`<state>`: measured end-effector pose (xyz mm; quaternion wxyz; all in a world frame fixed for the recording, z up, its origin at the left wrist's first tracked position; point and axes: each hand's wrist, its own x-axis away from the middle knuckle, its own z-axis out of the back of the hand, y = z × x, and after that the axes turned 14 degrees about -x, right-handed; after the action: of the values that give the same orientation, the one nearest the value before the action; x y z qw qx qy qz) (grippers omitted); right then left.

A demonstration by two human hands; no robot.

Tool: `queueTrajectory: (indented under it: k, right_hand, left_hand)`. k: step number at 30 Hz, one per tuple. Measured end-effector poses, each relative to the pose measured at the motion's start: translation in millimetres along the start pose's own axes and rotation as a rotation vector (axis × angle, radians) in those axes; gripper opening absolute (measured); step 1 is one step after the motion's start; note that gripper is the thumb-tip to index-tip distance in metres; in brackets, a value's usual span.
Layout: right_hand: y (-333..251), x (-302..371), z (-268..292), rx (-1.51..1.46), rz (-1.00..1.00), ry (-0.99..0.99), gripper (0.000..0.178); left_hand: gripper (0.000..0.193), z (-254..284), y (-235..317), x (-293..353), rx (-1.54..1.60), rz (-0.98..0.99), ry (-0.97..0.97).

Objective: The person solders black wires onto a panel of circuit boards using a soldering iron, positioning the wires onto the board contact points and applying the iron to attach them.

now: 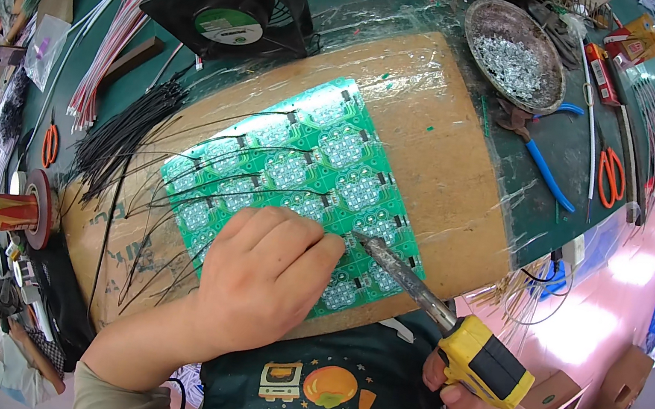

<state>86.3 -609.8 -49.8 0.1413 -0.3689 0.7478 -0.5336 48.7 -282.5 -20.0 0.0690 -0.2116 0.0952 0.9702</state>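
Observation:
A green printed circuit board panel (285,171) lies slanted on a brown board, with thin black wires (225,120) running leftward from several of its small modules. My left hand (272,265) rests over the panel's near part, its fingers curled and pressed together. Whatever they pinch is hidden behind the knuckles. From the lower right, my right hand (459,391) grips a soldering iron (487,361) by its yellow and black handle. The iron's dark tip reaches the panel just right of my left fingers; whether it touches cannot be made out.
Behind the brown board (458,200) stands a black fan (235,3). A bundle of black wires (128,128) lies left. Far right are a round pan (515,56) of metallic scraps, blue-handled pliers (548,172) and orange-handled scissors (611,177). A solder spool (36,209) stands at left; two people are beyond.

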Motion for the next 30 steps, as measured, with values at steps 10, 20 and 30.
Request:
queueTrajectory:
  k: [10,20,30]
  right_hand:
    - [7.9,6.6,5.7,0.097,-0.011,-0.024,0.028]
    - [7.1,8.1,6.8,0.127,-0.043,-0.037,0.022]
    - [8.2,8.7,2.8,0.037,-0.041,0.009,0.026]
  left_hand:
    - [0.040,6.2,1.3,-3.3,-0.010,-0.039,-0.064]
    - [0.041,5.7,1.3,-2.7,-0.012,-0.042,-0.071]
    - [0.042,5.2,1.5,-2.5,-0.009,-0.042,-0.066]
